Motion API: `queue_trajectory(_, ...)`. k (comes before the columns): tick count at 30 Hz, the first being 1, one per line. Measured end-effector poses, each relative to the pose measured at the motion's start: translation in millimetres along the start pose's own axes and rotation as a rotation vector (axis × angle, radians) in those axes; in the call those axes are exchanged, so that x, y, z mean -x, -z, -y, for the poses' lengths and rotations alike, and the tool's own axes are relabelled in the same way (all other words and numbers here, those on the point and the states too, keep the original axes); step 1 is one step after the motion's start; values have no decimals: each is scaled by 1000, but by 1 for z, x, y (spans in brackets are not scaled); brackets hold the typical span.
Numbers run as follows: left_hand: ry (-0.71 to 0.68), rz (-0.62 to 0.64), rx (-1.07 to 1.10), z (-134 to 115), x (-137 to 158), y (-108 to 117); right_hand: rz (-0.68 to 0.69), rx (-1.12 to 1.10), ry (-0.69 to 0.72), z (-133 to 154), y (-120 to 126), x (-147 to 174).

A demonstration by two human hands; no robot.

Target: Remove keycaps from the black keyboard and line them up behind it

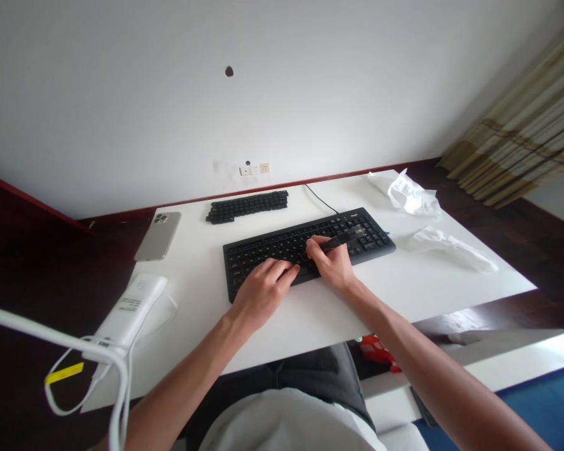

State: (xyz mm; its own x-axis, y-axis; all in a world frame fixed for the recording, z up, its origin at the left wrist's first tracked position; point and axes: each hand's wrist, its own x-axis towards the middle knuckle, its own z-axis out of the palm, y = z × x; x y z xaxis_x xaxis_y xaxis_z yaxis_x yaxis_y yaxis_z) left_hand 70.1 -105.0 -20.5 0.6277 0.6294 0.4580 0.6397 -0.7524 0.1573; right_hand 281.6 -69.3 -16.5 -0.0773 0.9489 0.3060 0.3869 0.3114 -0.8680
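A black keyboard [244, 260] lies slightly askew on the white table; much of its main block looks bare of keycaps, while the number pad at right has keys. My right hand [336, 266] is closed around a slim dark tool [341, 240] with a lighter rear end, its front pointing down at the keyboard's middle. The tool's exact kind and its tip are hard to make out. Resting on the keyboard's front edge, my left hand [266, 288] has its fingers extended and bent a little, with nothing visible in it. Behind the keyboard, black keycaps [249, 207] are laid in rows.
At the left are a phone [158, 237] and a white power bank-like box [130, 310] with a white cable. Crumpled white plastic wraps [408, 194] lie on the right. A thick white tube [51, 335] crosses the lower left, and the keyboard's cord [322, 198] runs to the back edge.
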Motion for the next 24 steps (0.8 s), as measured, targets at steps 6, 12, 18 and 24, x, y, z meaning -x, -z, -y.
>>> queue_trajectory(6, -73, -21, -74, -5, 1, -1, 12, 17, 2, 0, 0, 0)
queue_trajectory(12, -23, -206, 113, -3, -1, 3, -17, 19, 0, -2, 1, 1)
queue_trajectory(18, 519, -330, 475, 19, -3, 14, -11, -55, -79, -1, 5, 0)
queue_trajectory(24, 605, -156, 539, 29, 4, 32, 108, -74, -3, 6, 12, -1)
